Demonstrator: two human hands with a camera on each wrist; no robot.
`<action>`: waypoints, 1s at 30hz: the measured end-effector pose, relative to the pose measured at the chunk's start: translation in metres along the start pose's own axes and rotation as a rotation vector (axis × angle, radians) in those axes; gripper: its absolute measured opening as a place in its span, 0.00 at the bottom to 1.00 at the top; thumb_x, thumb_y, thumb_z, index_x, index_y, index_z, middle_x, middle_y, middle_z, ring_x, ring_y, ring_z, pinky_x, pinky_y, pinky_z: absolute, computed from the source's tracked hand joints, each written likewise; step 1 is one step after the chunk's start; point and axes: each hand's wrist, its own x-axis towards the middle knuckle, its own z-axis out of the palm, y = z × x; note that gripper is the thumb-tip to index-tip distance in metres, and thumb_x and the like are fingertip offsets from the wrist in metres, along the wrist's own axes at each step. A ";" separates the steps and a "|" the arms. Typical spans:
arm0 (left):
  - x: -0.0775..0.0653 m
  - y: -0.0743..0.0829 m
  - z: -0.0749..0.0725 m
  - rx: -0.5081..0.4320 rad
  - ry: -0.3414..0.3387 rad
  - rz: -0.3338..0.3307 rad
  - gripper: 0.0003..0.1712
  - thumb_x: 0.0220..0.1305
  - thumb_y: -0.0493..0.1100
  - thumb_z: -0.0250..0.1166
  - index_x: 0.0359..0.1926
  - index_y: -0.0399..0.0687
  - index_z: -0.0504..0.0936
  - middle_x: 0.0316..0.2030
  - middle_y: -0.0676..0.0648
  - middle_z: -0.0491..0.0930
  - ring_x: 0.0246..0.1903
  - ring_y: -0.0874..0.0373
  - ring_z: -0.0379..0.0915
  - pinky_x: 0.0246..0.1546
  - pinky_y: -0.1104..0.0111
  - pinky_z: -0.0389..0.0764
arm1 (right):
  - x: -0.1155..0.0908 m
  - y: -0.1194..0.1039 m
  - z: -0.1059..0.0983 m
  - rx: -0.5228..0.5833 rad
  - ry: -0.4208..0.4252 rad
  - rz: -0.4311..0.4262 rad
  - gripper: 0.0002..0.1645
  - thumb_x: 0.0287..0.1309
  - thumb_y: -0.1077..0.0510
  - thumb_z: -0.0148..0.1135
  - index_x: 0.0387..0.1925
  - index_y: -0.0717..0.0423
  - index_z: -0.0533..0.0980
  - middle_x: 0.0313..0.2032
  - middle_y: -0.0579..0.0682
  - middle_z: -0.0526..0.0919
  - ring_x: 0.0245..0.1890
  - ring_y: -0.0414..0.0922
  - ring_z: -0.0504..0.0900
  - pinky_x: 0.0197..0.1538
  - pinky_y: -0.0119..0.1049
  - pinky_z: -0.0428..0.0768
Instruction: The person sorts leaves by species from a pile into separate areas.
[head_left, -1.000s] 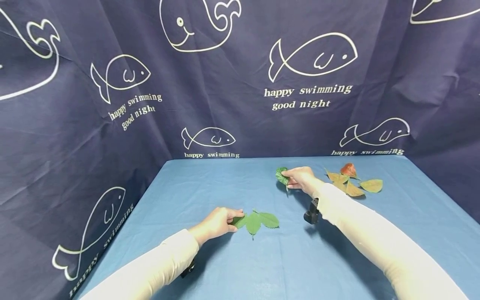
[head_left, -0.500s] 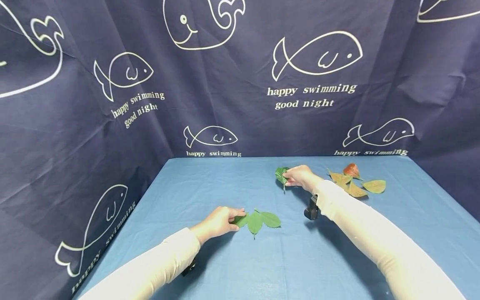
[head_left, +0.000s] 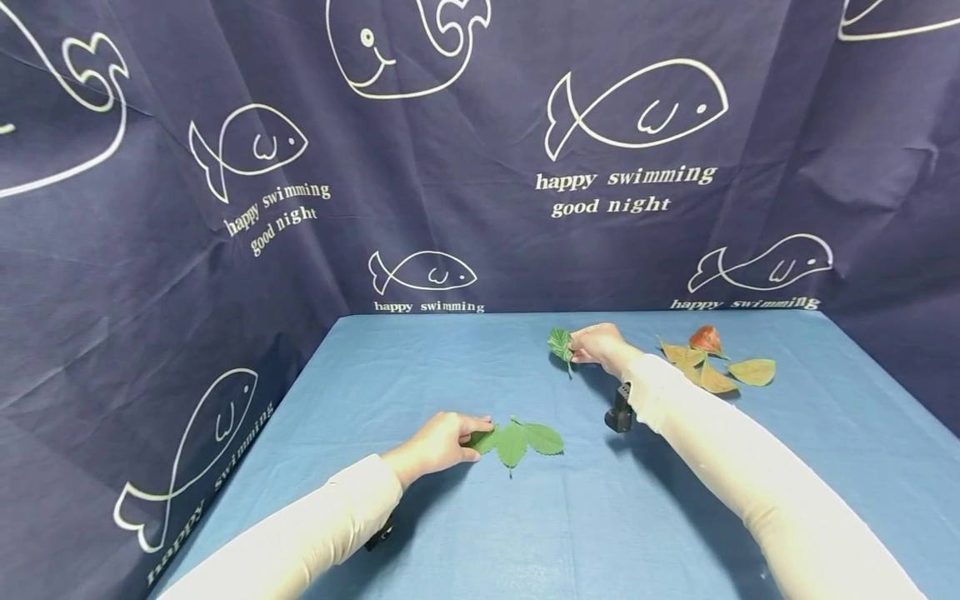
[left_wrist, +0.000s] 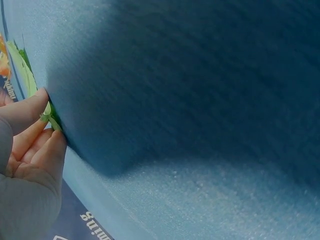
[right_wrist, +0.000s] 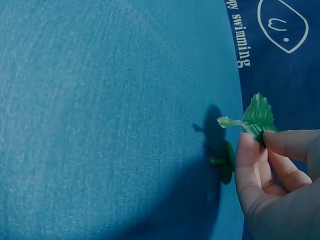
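Observation:
With thumb and fingers, my right hand (head_left: 600,343) pinches a serrated green leaf (right_wrist: 259,116) by its edge, its pale stalk sticking out sideways. A second green leaf (right_wrist: 227,162) lies on the cloth below it in the right wrist view. Nearer to me, my left hand (head_left: 442,446) pinches the left end of a green leaf (head_left: 484,440), part of which the fingers hide. Beside that leaf lie a middle green leaf (head_left: 512,444) pointing toward me and a right green leaf (head_left: 543,438). In the left wrist view, thumb and fingertips meet around the green leaf (left_wrist: 25,70), seen edge-on.
Several yellow-brown leaves (head_left: 752,372) and one reddish leaf (head_left: 706,340) lie at the back right of the blue cloth-covered table (head_left: 435,367). A dark blue curtain (head_left: 480,192) with white fish prints hangs behind and along the left side.
My right hand has shifted slightly away from me, and more of the leaf it pinches shows beyond the fingertips. The left hand keeps its hold with hardly any movement; the head view has shifted a little.

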 end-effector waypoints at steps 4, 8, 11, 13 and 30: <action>0.001 0.000 0.001 -0.007 -0.001 0.002 0.29 0.57 0.34 0.70 0.62 0.41 0.77 0.65 0.43 0.71 0.60 0.45 0.72 0.58 0.58 0.79 | 0.001 0.003 -0.001 0.027 0.055 -0.022 0.24 0.59 0.72 0.55 0.58 0.78 0.70 0.31 0.49 0.82 0.25 0.38 0.80 0.48 0.34 0.87; 0.001 0.002 0.002 0.000 -0.001 0.002 0.29 0.57 0.34 0.70 0.61 0.42 0.77 0.65 0.44 0.71 0.60 0.46 0.73 0.57 0.58 0.80 | 0.004 0.005 -0.002 0.030 0.101 -0.030 0.23 0.59 0.72 0.57 0.57 0.77 0.72 0.32 0.52 0.84 0.24 0.37 0.80 0.46 0.34 0.87; 0.001 0.003 0.002 -0.003 -0.002 0.003 0.29 0.57 0.34 0.70 0.61 0.42 0.77 0.65 0.44 0.72 0.60 0.45 0.73 0.58 0.58 0.80 | 0.006 0.004 -0.003 0.011 0.122 -0.029 0.22 0.60 0.70 0.58 0.56 0.75 0.74 0.38 0.56 0.86 0.23 0.37 0.80 0.46 0.35 0.87; 0.001 0.004 0.001 -0.006 -0.003 0.002 0.29 0.57 0.34 0.70 0.61 0.42 0.77 0.65 0.44 0.72 0.60 0.46 0.73 0.57 0.58 0.80 | 0.008 0.003 -0.003 -0.005 0.127 -0.032 0.21 0.60 0.69 0.59 0.55 0.74 0.74 0.39 0.57 0.86 0.24 0.38 0.80 0.45 0.35 0.87; 0.002 0.003 -0.001 0.035 -0.004 -0.018 0.30 0.56 0.35 0.71 0.62 0.45 0.77 0.65 0.45 0.72 0.33 0.55 0.72 0.44 0.66 0.80 | 0.033 0.010 0.000 -0.078 0.109 -0.087 0.17 0.61 0.68 0.61 0.51 0.74 0.78 0.33 0.54 0.86 0.21 0.38 0.81 0.39 0.35 0.88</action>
